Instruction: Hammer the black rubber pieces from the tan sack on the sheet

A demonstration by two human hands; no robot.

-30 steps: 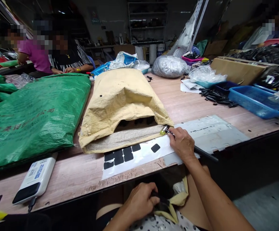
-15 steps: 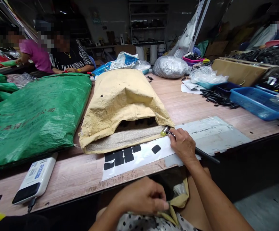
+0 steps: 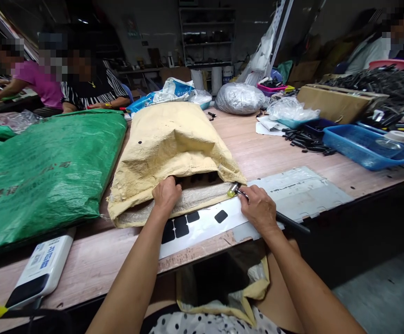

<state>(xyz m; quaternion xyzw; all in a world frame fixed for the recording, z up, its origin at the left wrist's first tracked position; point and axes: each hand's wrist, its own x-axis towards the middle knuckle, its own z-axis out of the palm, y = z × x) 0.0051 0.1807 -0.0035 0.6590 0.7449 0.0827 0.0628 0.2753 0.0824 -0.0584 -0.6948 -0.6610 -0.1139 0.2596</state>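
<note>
A tan woven bag (image 3: 177, 134) lies on the table with its mouth facing me, and dark items show inside the opening. My left hand (image 3: 167, 195) is at the mouth, fingers closed at its upper edge; whatever they hold is hidden. My right hand (image 3: 258, 206) grips a small hammer (image 3: 241, 191) with a yellowish head, by the bag's right corner. A black rod (image 3: 294, 222) lies beside that hand. Beneath the hands, a white sheet (image 3: 205, 228) carries several black rounded squares. An open bag (image 3: 222, 278) sits on my lap.
A green sack (image 3: 48, 171) and a white power bank (image 3: 43, 266) with a cable are on the left. A grey sheet (image 3: 302, 188), a blue tray (image 3: 362, 148) and black parts (image 3: 309, 144) are on the right. People sit at the far left and far right.
My left hand has moved up and forward from above my lap to the mouth of the tan bag. My right hand still holds the hammer at the bag's corner. The view has shifted slightly.
</note>
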